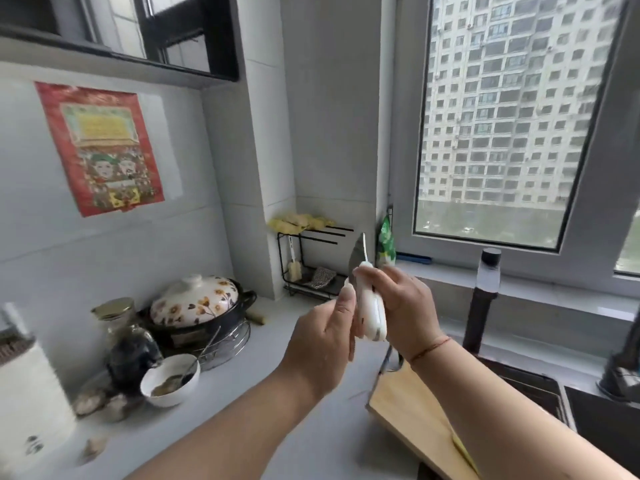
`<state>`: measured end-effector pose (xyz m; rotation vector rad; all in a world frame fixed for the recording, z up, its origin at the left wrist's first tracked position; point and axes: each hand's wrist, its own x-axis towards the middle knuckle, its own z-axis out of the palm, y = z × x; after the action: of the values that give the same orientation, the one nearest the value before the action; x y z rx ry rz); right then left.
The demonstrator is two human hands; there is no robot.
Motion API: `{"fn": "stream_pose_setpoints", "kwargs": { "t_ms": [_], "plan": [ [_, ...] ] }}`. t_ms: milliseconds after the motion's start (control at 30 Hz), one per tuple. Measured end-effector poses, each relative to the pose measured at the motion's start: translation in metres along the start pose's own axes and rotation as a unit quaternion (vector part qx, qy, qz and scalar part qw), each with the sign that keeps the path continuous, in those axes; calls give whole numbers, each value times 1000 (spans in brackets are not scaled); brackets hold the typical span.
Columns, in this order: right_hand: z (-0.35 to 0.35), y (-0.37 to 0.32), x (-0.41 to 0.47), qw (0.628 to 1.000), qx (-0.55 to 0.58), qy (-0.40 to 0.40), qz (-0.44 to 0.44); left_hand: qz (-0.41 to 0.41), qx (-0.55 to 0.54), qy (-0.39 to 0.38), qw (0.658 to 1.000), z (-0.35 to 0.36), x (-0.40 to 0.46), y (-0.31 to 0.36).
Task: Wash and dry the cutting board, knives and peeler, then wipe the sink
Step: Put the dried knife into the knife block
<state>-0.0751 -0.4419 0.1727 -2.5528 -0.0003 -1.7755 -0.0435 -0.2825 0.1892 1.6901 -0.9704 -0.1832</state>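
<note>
A white-handled knife with a short grey pointed blade (367,299) is held upright above the pale worktop, near the scene's middle. The right hand (401,306) grips its glossy handle; the left hand (325,344) touches it with curled fingers.

Single head-worn view, wide-angle, tilted forward and slightly down over white countertop (277,410). Faces kitchen corner where tiled wall meets window (502,116). Close range: forearms enter from bottom edge. Sink (540,386) right of countertop, floral-lidded pot (195,303) left. No second view.
</note>
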Motion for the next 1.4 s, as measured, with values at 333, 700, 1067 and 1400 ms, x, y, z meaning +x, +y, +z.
{"fn": "stream_pose_setpoints", "kwargs": {
  "t_ms": [333, 700, 1067, 1400],
  "plan": [
    [108, -188, 59, 909, 360, -116, 177, -34, 221, 228, 947, -173, -55, -56],
    [183, -329, 129, 868, 399, -277, 102, -152, 357, 215, 896, -347, -85, -70],
    [246, -381, 189, 855, 398, -326, 60, -204, 317, 293, 879, -429, -58, -91],
    [298, -386, 207, 849, 385, -361, 31, -231, 211, 357, 880, -460, -26, -134]
  ]
}}
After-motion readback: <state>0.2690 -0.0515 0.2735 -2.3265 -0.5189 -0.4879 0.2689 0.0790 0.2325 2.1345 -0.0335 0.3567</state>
